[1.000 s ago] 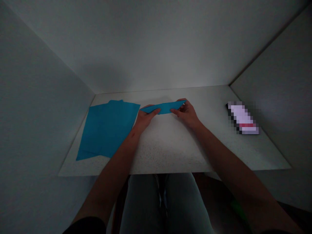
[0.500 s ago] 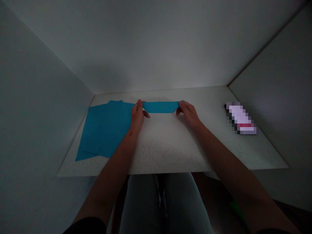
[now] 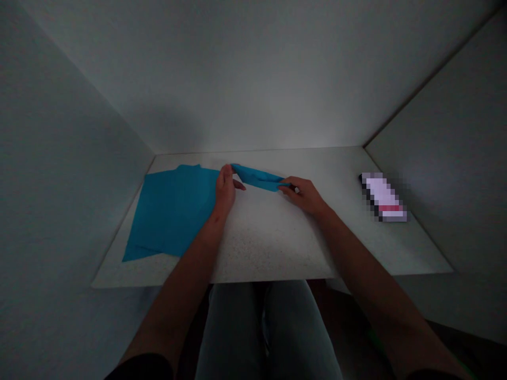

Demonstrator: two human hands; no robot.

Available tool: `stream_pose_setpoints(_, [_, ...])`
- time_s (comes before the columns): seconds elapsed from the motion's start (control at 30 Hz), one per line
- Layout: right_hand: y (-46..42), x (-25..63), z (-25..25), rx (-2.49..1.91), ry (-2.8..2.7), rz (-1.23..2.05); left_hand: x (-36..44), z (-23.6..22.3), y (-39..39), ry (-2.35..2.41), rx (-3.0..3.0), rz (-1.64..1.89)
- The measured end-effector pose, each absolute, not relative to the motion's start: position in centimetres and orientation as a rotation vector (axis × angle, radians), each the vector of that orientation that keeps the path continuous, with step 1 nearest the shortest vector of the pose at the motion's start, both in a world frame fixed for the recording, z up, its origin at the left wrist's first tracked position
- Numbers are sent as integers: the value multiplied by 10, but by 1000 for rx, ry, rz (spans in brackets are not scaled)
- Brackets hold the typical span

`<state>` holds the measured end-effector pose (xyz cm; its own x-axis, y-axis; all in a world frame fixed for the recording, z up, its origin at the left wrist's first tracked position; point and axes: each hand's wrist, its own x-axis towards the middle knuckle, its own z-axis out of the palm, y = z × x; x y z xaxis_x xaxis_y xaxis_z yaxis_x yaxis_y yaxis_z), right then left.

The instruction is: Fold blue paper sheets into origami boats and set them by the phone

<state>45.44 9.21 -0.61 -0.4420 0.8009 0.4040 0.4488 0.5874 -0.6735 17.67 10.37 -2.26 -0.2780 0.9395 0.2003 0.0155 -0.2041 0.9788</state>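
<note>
A narrow strip of blue cloth [image 3: 259, 178] stretches between my two hands above the white table [image 3: 269, 243], sloping down to the right. My left hand [image 3: 226, 187] pinches its left end, thumb and fingers closed at the corner. At the right end, my right hand [image 3: 303, 194] grips the strip between thumb and fingertips, and the cloth looks creased there. More blue cloth [image 3: 174, 211] lies spread flat on the left part of the table, partly behind my left hand and forearm. Whether the strip is folded in layers, I cannot tell.
A phone [image 3: 383, 196], blurred into blocks, lies on the right side of the table. Pale walls [image 3: 253, 79] close in the table at the back and on both sides. My legs are under the front edge.
My right hand has moved slightly down and toward me with its end of the strip, so the strip now tilts and creases. My left hand keeps its hold.
</note>
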Motion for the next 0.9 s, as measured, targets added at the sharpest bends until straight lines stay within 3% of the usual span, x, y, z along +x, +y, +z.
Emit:
stream_pose_setpoints(0.3, [46, 516, 9, -1585, -1858, 175, 180, -20, 98, 1239, 1221, 1576])
stream_pose_setpoints(0.57, [62, 576, 20, -2139, -1663, 173, 181, -30, 100, 1225, 1319, 1449])
stream_pose_setpoints(0.77, [85, 563, 39, -2088, -1717, 159, 183, -24, 99, 1310, 1472, 1327])
stream_pose_setpoints(0.9, [83, 496, 48, -1941, -1913, 144, 186, -19, 95, 1370, 1574, 1210])
